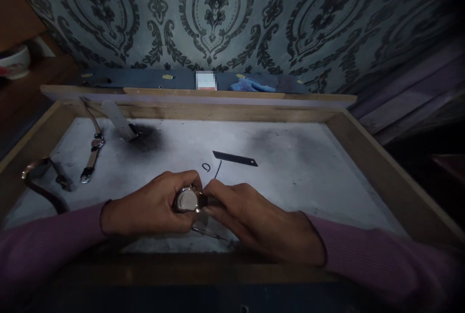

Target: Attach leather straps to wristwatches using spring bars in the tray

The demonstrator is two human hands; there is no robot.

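Observation:
A wristwatch (188, 199) with a pale round face or back and a shiny rim sits in my left hand (152, 204), its thumb and fingers closed round the case. My right hand (254, 211) meets it from the right, fingers pinched on the dark strap (207, 201) beside the case. Below the hands lies a thin metallic piece (209, 232), partly hidden; I cannot tell its kind. Just beyond the fingers are a black cutter blade (235, 158), a small dark ring (206, 167) and a thin dark strip (218, 169).
A shallow wooden tray (225, 112) with a white, smudged floor surrounds the work. At its left lie a strapped watch (97, 142), a curved dark watch (41, 189) and a pale flat strip (118, 119) leaning on the back wall. A blue cloth (252, 85) rests behind.

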